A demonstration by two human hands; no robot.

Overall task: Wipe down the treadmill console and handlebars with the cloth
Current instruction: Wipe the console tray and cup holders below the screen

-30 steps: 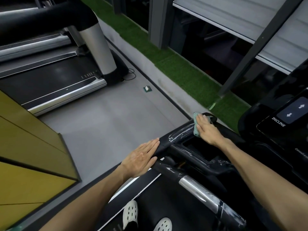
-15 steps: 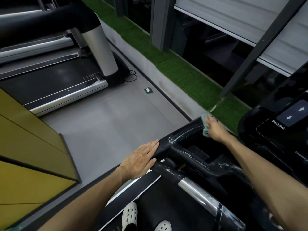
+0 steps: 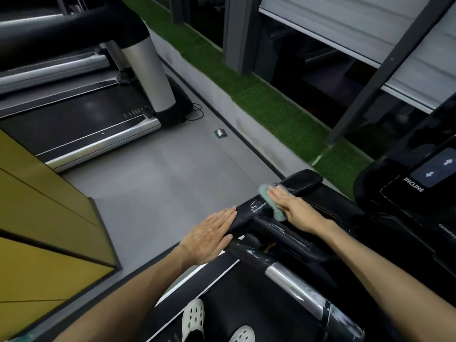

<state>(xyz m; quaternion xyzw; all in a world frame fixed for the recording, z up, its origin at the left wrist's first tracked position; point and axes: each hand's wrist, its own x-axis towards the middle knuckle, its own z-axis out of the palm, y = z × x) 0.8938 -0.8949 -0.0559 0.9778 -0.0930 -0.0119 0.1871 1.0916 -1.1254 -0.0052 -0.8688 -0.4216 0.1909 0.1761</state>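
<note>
I see left hand [image 3: 209, 239] flat, fingers straight, holding nothing, tips touching handlebar [image 3: 302, 182] | green cloth [image 3: 270, 202] lies on the handlebar | right hand [image 3: 294, 211], fingers extended, presses cloth down | console [image 3: 429, 169] far right

2nd treadmill [image 3: 81, 124] upper L, green turf strip [image 3: 271, 109], yellow panels [image 3: 37, 206], sm object on floor [image 3: 220, 133]

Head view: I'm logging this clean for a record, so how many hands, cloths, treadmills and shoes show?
Hands: 2, left hand, right hand
Cloth: 1
Treadmills: 2, near treadmill, far treadmill
Shoes: 2
Total: 7
</note>
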